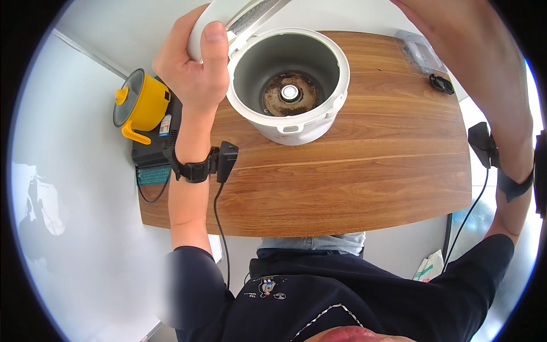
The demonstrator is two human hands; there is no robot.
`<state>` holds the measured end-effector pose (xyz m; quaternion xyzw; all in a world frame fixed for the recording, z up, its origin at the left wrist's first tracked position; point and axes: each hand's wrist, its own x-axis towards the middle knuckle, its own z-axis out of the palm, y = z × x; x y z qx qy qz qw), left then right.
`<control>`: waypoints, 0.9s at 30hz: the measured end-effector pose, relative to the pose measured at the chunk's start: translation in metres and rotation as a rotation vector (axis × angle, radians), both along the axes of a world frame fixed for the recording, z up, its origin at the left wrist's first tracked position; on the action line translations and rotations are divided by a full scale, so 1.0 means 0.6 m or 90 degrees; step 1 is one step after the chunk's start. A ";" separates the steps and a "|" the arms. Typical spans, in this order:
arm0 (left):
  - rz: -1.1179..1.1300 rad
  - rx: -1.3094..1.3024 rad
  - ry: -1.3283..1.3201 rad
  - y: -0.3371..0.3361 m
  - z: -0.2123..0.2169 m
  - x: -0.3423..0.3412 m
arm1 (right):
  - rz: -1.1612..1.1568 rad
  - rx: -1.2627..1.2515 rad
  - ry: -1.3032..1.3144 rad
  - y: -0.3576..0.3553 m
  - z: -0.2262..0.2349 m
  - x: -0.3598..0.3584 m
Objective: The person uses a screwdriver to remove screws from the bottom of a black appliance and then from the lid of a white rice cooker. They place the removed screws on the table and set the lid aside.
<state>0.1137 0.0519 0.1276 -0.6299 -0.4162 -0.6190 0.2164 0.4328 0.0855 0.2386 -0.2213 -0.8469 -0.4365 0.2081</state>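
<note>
A white rice cooker [310,125] stands at the back middle of the wooden table with its top open. Inside its grey cavity, the round heating plate [305,97] lies exposed, marked with brown stains around a silver centre button. My left hand [191,71] is closed on the edge of the raised lid [219,20], thumb across its white rim; the lid runs out of the top of view. Up close on the right, my right hand [473,51] reaches past the top edge, so its fingers are hidden.
A yellow electric pot [149,102] with a lid sits on a black box [156,149] at the left, by a green mat [152,175]. Clear plastic packaging [420,52] and a small black object [441,84] lie far right. Cables [221,228] trail from both wrist straps.
</note>
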 end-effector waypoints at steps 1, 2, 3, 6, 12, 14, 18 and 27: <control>0.007 -0.002 0.003 -0.001 0.001 0.002 | -0.002 -0.001 -0.004 0.001 0.003 0.003; 0.013 -0.003 0.007 -0.001 0.003 0.003 | -0.004 -0.002 -0.006 0.001 0.006 0.006; 0.000 0.008 0.017 0.000 0.005 0.005 | -0.004 -0.007 -0.008 0.001 0.007 0.009; -0.021 0.016 0.032 -0.003 0.011 0.011 | 0.000 -0.012 -0.014 0.004 0.010 0.013; -0.033 0.028 0.028 0.003 0.016 0.017 | -0.001 -0.018 -0.036 0.004 0.025 0.020; -0.009 0.006 0.034 -0.014 0.014 0.005 | 0.026 -0.032 -0.037 0.013 0.016 0.007; -0.042 0.024 0.034 0.003 0.017 0.022 | 0.017 -0.031 -0.063 0.008 0.035 0.015; -0.048 -0.051 0.032 -0.011 0.016 0.029 | 0.031 -0.047 -0.082 0.017 0.049 0.013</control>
